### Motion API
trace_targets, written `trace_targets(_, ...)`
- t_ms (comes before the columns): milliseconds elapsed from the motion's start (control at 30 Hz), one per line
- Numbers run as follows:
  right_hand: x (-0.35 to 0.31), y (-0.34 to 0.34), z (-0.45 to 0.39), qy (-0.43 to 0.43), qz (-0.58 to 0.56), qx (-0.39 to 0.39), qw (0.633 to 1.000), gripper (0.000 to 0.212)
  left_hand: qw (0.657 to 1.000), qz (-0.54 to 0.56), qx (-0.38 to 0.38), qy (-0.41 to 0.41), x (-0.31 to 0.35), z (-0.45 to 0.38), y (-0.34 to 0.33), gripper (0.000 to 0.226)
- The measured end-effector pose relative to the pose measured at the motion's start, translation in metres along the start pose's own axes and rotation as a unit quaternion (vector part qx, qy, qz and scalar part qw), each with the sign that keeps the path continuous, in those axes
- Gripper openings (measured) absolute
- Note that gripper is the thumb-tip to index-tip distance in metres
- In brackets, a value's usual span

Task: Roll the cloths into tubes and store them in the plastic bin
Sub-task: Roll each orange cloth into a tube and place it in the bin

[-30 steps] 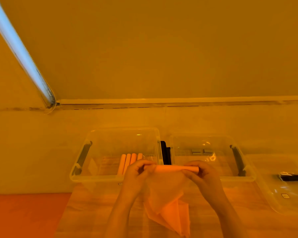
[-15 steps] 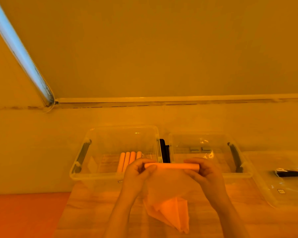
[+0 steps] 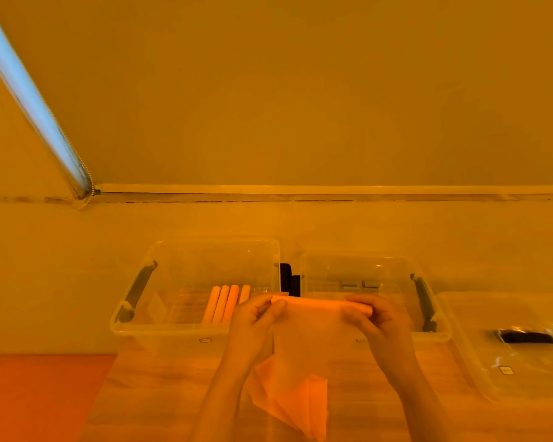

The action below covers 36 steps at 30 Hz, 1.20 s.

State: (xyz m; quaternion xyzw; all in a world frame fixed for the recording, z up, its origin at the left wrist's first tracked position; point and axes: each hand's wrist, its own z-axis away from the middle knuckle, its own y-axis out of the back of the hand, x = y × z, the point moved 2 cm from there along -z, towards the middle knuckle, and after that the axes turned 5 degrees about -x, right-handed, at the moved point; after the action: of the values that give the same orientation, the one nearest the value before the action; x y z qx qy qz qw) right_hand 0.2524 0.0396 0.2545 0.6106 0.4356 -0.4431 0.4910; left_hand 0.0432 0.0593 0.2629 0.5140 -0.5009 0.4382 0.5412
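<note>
Cloth point(image 3: 313, 339) half rolled, held up over bench point(image 3: 160, 393), rolled top edge forming horizontal tube between both hands. Left hand point(image 3: 253, 323) grip closed on tube's left end, thumb and fingers pinching it. Right hand point(image 3: 377, 320) grip closed on right end, fingers curled round tube. Unrolled part hangs below hands, loose corner reaching bench. Left plastic bin point(image 3: 205, 328) just beyond left hand, four rolled tubes point(image 3: 225, 303) side by side inside. Second bin point(image 3: 364, 269) behind right hand.
</note>
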Motion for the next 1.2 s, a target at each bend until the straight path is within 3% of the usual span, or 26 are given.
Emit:
trace_targets(100,0.000,0.014,-0.004,0.005,-0.001,-0.023,1.000,0.024,1.000,0.006,0.013,-0.004,0.005,-0.002,-0.014,0.017)
trace_targets(567,0.012,0.047,-0.011,0.008,-0.068,-0.061,0.996,0.018,0.996,0.038,0.080,-0.007,-0.007,0.015,-0.048,0.028)
trace_targets(767,0.022,0.051,-0.010,-0.013,-0.068,-0.125,0.990,0.025,0.993,-0.051,0.111,0.005,-0.015,0.019,-0.047,0.016)
trace_targets(967,0.032,0.047,-0.015,-0.002,-0.007,-0.121,0.993,0.013,0.994,-0.037,0.105,-0.008,-0.015,0.019,-0.050,0.020)
trace_targets(1200,0.021,0.044,-0.021,0.004,-0.069,-0.089,0.994,0.016,0.996,-0.008,0.086,-0.019,-0.009,0.006,-0.051,0.026)
